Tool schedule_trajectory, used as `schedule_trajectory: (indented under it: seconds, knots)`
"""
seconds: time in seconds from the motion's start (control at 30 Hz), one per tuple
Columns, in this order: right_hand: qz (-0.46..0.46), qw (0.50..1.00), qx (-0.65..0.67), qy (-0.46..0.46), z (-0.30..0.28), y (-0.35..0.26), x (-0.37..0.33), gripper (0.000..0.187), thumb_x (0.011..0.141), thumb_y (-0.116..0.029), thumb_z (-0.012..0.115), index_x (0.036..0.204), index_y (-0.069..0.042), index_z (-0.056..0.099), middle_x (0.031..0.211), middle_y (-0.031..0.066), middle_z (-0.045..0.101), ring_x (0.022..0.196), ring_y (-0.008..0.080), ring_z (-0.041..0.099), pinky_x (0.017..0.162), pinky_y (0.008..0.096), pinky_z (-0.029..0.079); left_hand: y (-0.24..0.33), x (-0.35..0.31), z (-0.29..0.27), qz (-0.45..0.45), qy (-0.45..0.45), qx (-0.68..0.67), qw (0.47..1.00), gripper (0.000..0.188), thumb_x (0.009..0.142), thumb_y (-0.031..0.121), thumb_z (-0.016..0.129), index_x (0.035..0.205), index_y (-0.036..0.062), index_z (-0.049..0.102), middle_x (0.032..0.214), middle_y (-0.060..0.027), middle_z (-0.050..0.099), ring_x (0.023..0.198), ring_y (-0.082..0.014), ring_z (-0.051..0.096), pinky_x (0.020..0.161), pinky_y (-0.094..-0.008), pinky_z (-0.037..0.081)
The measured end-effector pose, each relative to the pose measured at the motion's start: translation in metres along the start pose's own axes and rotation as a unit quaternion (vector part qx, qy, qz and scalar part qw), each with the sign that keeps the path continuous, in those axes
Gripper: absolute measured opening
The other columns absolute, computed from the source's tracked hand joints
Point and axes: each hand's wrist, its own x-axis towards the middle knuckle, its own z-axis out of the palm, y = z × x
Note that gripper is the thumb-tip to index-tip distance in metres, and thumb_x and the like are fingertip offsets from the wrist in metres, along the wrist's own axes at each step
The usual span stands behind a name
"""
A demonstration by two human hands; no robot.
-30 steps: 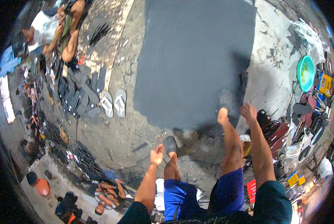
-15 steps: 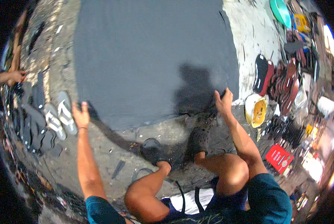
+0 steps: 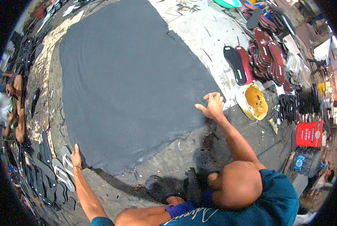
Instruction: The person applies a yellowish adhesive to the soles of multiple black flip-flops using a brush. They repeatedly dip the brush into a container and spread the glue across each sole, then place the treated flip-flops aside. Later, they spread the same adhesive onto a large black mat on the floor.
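Observation:
A large dark grey sheet [image 3: 138, 86] lies spread on the ground in front of me. My left hand [image 3: 76, 157] is at its near left corner, fingers stretched along the edge. My right hand [image 3: 213, 106] rests over the near right corner, thumb apart and the other fingers slightly bent. Neither hand visibly grips the sheet, though the undersides of the fingers are hidden. Close to my left hand lies a pair of grey and white sandals [image 3: 67, 169]. Right of my right hand stands a whitish tub with yellow glue-like stuff [image 3: 256, 101] in it.
Black and dark red insoles [image 3: 234, 64] lie at the right, beside a pile of maroon ones [image 3: 268, 56]. A red box [image 3: 309, 134] and stacked black pieces [image 3: 308, 103] are farther right. Black soles [image 3: 44, 177] lie at the left. Another person's limbs [image 3: 18, 109] show at the left edge.
My view has turned, so the sheet looks tilted and more of its far end shows. My hands stay at the near corners; the fingers of the right hand have bent and shifted inward.

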Motion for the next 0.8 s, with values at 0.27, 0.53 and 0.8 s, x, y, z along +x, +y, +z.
schedule_trajectory:
  seconds: [0.27, 0.53, 0.8]
  knots:
    - [0.099, 0.977, 0.14, -0.127, -0.047, 0.033, 0.036, 0.1, 0.062, -0.051, 0.088, 0.128, 0.014, 0.05, 0.124, 0.0294, 0.059, 0.115, 0.0336, 0.059, 0.097, 0.0396, 0.047, 0.079, -0.063, 0.018, -0.018, -0.103, -0.138, 0.985, 0.091, 0.09, 0.069, 0.051, 0.116, -0.0173, 0.058, 0.102, -0.0167, 0.064, 0.092, -0.0225, 0.057, 0.088, -0.0369, 0.047]
    - [-0.048, 0.998, -0.047, 0.019, -0.075, 0.071, 0.083, 0.085, 0.072, -0.059, 0.076, 0.12, 0.008, 0.06, 0.12, 0.0313, 0.061, 0.118, 0.0408, 0.057, 0.099, 0.0474, 0.045, 0.105, -0.164, 0.036, -0.065, -0.172, -0.18, 0.966, 0.079, 0.091, 0.064, 0.055, 0.108, -0.0132, 0.061, 0.098, -0.0189, 0.069, 0.088, -0.0295, 0.064, 0.081, -0.0428, 0.051]
    - [0.034, 0.983, 0.146, -0.102, -0.103, 0.063, 0.095, 0.081, 0.067, -0.041, 0.087, 0.128, 0.004, 0.058, 0.126, 0.0199, 0.062, 0.117, 0.0319, 0.058, 0.101, 0.0416, 0.044, 0.07, -0.217, 0.071, -0.06, 0.042, -0.113, 0.991, 0.09, 0.064, 0.052, 0.087, 0.12, -0.0088, 0.052, 0.119, -0.0263, 0.057, 0.109, -0.0348, 0.058, 0.092, -0.0455, 0.047]
